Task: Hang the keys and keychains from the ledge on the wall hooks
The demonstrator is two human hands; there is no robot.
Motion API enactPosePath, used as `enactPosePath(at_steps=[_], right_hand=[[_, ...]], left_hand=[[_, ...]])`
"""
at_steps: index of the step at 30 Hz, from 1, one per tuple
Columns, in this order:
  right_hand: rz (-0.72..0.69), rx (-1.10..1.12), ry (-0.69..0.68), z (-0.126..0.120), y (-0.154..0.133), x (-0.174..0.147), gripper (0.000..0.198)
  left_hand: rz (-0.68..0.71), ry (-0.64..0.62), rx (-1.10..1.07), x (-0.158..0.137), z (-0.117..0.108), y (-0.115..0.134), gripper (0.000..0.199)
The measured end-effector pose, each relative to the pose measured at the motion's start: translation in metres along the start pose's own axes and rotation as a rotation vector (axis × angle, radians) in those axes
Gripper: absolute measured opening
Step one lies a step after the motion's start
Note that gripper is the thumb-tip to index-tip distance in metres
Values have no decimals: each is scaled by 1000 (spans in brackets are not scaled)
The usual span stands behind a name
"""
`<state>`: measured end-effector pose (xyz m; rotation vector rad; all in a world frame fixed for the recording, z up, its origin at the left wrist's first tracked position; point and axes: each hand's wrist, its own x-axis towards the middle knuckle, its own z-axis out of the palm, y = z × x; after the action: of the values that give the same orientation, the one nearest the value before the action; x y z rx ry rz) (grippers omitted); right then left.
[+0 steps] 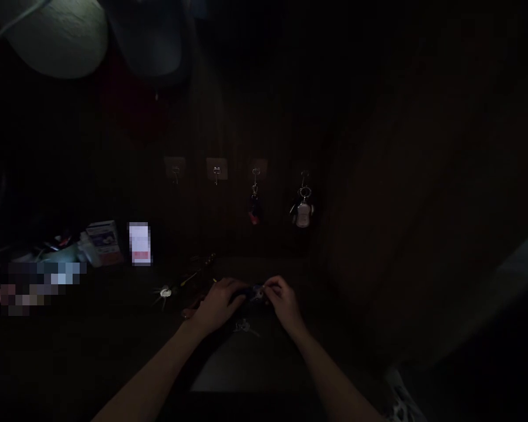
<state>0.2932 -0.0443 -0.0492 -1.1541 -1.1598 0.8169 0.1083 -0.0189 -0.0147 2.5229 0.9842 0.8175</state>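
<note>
In near-dark, your right hand [281,296] is pinching small bluish metallic object [257,292] at right end; your left hand [223,298] is curving over left end, hold impossible to tell. Object is sitting between both, about equally near, long axis seemingly running hand to hand. Loose keys [245,326] are lying bodyward of hands. Shadow is hiding object's outline.

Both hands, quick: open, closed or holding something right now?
Left hand: fingers curved beside a small item; grip can't be told.
Right hand: appears pinched at that item; too dark to confirm.
</note>
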Motion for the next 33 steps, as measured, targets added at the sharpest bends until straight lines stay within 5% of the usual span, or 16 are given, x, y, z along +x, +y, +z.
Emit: enactPosePath(at_steps=[7, 17, 33], right_hand=[[-19, 88, 3, -2, -8, -2, 18], [-98, -6, -41, -1, -18, -8, 20], [-207, -35, 16, -7, -21, -9, 23]], left_hand=[[-98, 117, -245, 11, 22, 3, 19], [-204, 291, -419, 25, -3, 19, 15], [-57, 144, -380, 38, -15, 42, 14]])
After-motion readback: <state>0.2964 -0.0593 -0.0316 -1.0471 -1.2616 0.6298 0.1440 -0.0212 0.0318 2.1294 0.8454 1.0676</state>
